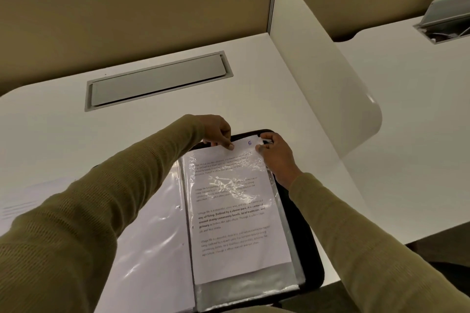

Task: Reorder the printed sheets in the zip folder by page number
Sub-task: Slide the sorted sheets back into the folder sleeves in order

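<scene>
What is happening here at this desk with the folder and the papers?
A person is working on a black zip folder that lies open on the white desk. The left hand pinches the top edge of a printed sheet marked 5, and the right hand pinches the top corner of the plastic sleeve around it. The sheet is only partly in: its top stands out above the sleeve's opening, and the sleeve's bottom strip is bare.

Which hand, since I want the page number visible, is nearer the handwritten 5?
Right. The right hand grips the sheet at its corner, just right of the 5; the left hand pinches the top edge farther to the left.
</scene>
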